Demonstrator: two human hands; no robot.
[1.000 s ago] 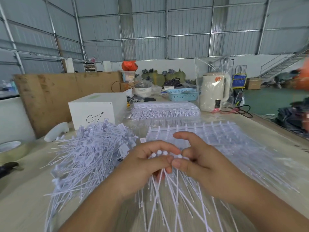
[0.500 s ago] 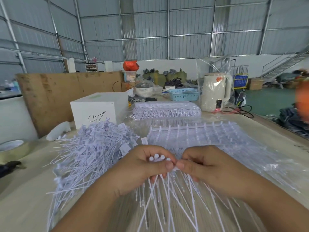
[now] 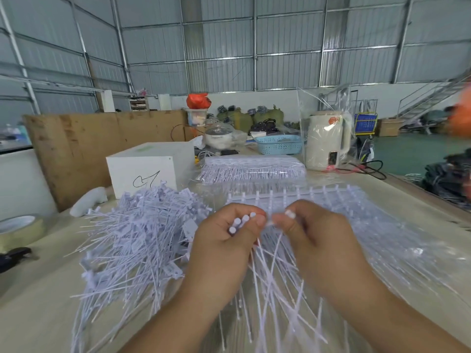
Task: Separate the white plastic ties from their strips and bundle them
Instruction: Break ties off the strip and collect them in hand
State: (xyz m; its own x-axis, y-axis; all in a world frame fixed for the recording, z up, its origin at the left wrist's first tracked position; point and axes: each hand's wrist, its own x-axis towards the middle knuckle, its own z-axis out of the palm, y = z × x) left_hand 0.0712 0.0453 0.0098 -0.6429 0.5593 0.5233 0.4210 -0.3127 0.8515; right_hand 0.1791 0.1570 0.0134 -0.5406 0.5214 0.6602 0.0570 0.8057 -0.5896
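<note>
My left hand (image 3: 224, 240) grips a bunch of white plastic ties (image 3: 270, 276); their round heads stick out above its fingers and their thin tails fan down toward me. My right hand (image 3: 311, 235) pinches a white piece of the same bunch between thumb and fingers, close beside the left thumb. A big loose heap of separated ties (image 3: 132, 240) lies on the table to the left. Under and behind my hands lies a flat sheet of ties still joined on their strips (image 3: 344, 212), in clear plastic.
A wrapped pack of tie strips (image 3: 254, 169) lies further back. A white box (image 3: 150, 166), a tape roll (image 3: 20, 230) at the left edge, a cream kettle (image 3: 326, 138) and a blue basket (image 3: 279, 143) also stand on the table (image 3: 38, 301).
Both hands have dropped slightly and drawn a little apart. The right hand's fingers, spread over the bunch before, now pinch one piece beside the left thumb.
</note>
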